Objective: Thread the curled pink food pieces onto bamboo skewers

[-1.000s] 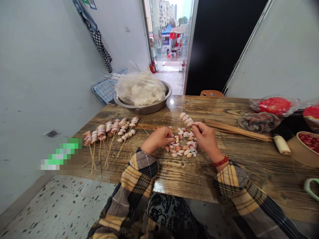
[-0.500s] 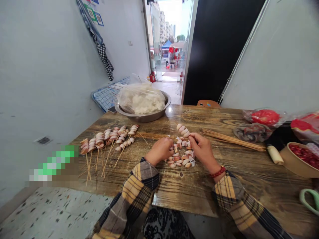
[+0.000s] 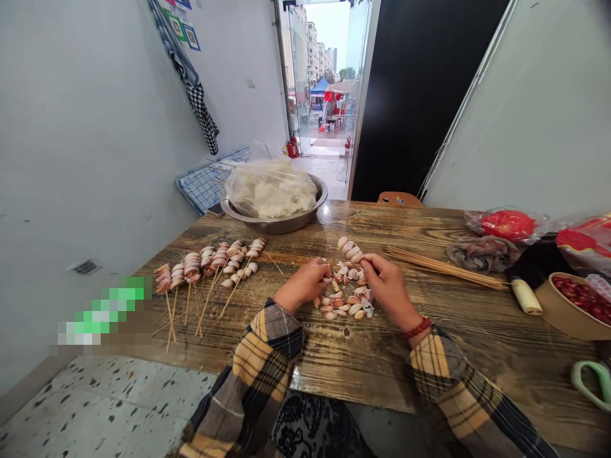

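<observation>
My right hand point(image 3: 387, 284) is closed on a bamboo skewer point(image 3: 352, 249) with several pink-and-white slices threaded on its far end. My left hand point(image 3: 305, 283) has its fingers pinched at the left edge of a pile of loose slices point(image 3: 346, 299) lying on the wooden table point(image 3: 382, 362) between both hands; what it pinches is too small to name. Both sleeves are yellow and black plaid, and a red bead bracelet point(image 3: 417, 329) circles my right wrist.
Finished skewers point(image 3: 210, 264) lie in a row at the left. A metal bowl point(image 3: 277, 219) with a plastic bag of white stuff stands at the back. Bare bamboo sticks point(image 3: 443, 267), a cloth, red bagged items and a brown bowl of red bits point(image 3: 577, 299) are at the right.
The view shifted slightly. My left hand slid a little along the pile's left edge; my right hand keeps hold of the skewer in about the same spot.
</observation>
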`<state>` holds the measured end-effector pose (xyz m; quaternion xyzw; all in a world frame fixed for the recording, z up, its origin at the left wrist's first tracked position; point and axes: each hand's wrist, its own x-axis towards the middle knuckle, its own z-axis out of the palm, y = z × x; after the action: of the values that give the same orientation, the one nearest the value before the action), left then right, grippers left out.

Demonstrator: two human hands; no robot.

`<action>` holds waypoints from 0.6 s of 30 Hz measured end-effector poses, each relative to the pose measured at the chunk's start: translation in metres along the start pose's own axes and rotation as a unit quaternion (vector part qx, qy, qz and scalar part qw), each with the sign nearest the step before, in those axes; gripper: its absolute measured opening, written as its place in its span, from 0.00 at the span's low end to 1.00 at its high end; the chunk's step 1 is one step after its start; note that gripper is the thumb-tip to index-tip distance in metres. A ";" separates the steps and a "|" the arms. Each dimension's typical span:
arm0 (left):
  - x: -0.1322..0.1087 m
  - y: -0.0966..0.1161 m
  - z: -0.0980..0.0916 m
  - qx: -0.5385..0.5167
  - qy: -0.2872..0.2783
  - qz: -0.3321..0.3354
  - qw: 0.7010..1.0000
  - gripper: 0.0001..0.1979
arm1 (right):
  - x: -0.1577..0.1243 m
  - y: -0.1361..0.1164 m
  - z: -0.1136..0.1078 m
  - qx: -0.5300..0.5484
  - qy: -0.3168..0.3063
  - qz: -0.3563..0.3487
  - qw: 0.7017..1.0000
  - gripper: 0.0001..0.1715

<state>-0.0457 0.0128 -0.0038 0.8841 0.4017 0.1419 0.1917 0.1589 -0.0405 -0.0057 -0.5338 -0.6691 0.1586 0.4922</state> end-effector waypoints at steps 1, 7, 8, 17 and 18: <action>0.000 0.000 0.000 -0.002 0.001 0.002 1.000 0.07 | 0.000 0.000 0.000 0.000 0.000 0.000 1.000 0.16; 0.003 0.003 0.003 -0.003 0.047 -0.007 0.999 0.06 | 0.000 -0.004 -0.001 0.001 0.001 0.001 1.000 0.15; 0.003 0.004 0.002 -0.013 0.066 -0.016 0.998 0.06 | 0.000 -0.004 -0.001 0.001 0.001 0.001 1.000 0.15; 0.008 -0.004 -0.001 -0.250 0.154 -0.057 0.954 0.09 | -0.001 -0.003 0.000 0.008 -0.013 -0.003 1.000 0.15; 0.009 -0.004 0.000 -0.282 0.142 -0.065 0.947 0.09 | -0.001 -0.003 0.000 0.010 -0.014 -0.003 1.000 0.16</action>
<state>-0.0432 0.0220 -0.0049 0.7367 0.4252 0.3605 0.3828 0.1571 -0.0428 -0.0040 -0.5248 -0.6759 0.1712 0.4882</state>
